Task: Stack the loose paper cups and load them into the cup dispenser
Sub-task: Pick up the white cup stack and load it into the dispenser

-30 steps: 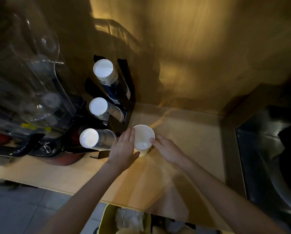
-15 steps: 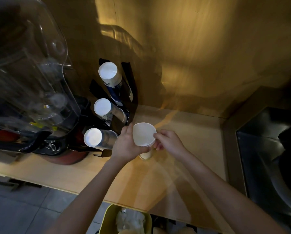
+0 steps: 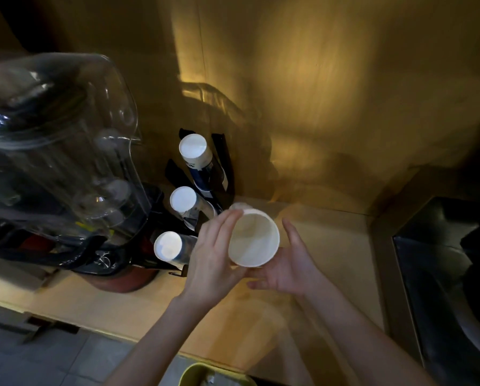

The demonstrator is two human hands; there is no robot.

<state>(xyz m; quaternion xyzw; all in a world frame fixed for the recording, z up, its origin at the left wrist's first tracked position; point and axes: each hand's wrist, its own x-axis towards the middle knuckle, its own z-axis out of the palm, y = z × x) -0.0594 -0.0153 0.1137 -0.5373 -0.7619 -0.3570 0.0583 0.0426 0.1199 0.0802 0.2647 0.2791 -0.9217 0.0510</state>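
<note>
A white paper cup stack [image 3: 254,238] is lifted above the wooden counter [image 3: 330,246], its open mouth tilted toward me. My left hand [image 3: 213,260] grips its left side with the fingers up along the wall. Under the stack's right side lies my right hand [image 3: 289,263], palm up, fingers spread around it. Just left of the hands stands the black cup dispenser [image 3: 222,168], holding three slanted columns of cups: a top column [image 3: 194,150], a middle column [image 3: 183,200] and a bottom column [image 3: 168,246], each showing a white cup bottom.
A large clear blender jar [image 3: 57,140] on a dark base fills the left side. A dark steel sink [image 3: 450,274] sits at the right. A wooden wall [image 3: 316,93] backs the counter. A yellow-green bin [image 3: 211,376] shows below the counter's front edge.
The cup stack has come up off the counter and tipped its mouth toward me. My right hand has shifted from pinching the rim to cradling it underneath. The view has moved closer.
</note>
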